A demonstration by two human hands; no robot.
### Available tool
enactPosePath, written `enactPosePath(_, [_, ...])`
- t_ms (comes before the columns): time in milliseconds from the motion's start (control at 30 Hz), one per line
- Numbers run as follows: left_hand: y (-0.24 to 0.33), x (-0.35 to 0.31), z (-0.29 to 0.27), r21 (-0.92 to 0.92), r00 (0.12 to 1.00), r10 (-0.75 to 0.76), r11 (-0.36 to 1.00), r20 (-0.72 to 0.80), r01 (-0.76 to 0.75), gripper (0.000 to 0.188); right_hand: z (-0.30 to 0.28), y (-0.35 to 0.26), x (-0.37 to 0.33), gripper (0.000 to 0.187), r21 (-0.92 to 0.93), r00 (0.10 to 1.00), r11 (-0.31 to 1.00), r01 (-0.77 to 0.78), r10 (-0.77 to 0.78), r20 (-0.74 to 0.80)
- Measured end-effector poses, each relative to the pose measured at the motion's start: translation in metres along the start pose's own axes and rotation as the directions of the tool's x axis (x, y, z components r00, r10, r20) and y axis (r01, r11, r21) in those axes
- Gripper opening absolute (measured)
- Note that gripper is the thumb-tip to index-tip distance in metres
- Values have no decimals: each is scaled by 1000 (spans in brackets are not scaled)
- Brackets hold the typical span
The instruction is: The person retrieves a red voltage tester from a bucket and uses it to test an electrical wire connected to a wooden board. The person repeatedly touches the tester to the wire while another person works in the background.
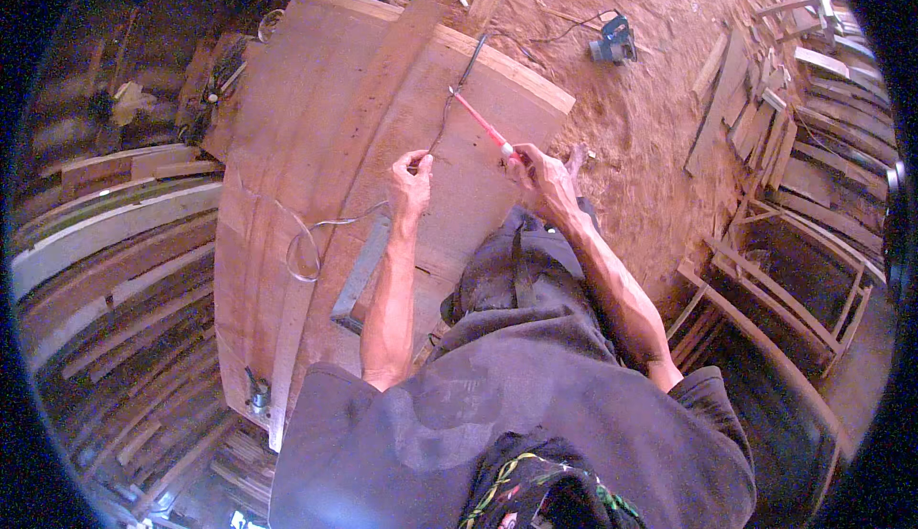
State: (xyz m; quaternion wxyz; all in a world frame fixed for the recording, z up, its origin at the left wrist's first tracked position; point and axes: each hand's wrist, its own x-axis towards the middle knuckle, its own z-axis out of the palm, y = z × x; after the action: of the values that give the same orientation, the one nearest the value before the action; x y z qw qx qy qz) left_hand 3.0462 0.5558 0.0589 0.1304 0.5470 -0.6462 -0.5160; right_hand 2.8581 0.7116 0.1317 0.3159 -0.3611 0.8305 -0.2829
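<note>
My left hand (pixel 411 180), fingers pinched together, holds the end of a thin dark cable (pixel 443 129) over the wooden workbench (pixel 316 127). The cable runs away from my fingers toward the bench's far edge. In my right hand (pixel 545 183) is a slender red stick-like tool (pixel 483 122) with a pale collar near my fingers. Its far tip meets or overlaps the cable; contact cannot be told from here. What kind of tool it is stays unclear. A grey rectangular piece (pixel 361 271) lies on the bench beside my left forearm.
A loop of pale cord (pixel 304 253) rests on the bench's left part, and a small power tool (pixel 258 392) stands at its near left corner. A blue power tool (pixel 614 41) sits on the sawdust-covered floor. Stacked boards (pixel 124 232) line the left; wooden frames (pixel 784 290) stand right.
</note>
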Motion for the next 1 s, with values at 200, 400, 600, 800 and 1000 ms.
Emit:
enactPosePath(200, [7,-5,-2,74,990,123,990,-69,-118,21,0,-8,-3,31,-67,999,998,23,-26,-37])
enactPosePath(400, [15,-9,-1,85,981,141,988,-132,-130,19,-5,-11,-7,27,5,999,1000,15,-15,-40])
enactPosePath(600, [11,-6,0,118,960,213,974,-183,-193,15,-8,-13,-10,24,-62,993,993,104,-106,-44])
enactPosePath(800, [20,-9,0,110,962,191,979,-196,-172,13,-10,-10,-17,22,-68,986,986,153,-157,-52])
enactPosePath(1000, [22,-8,0,109,958,195,979,-212,-175,13,-9,-9,-19,20,-42,989,989,140,-142,-46])
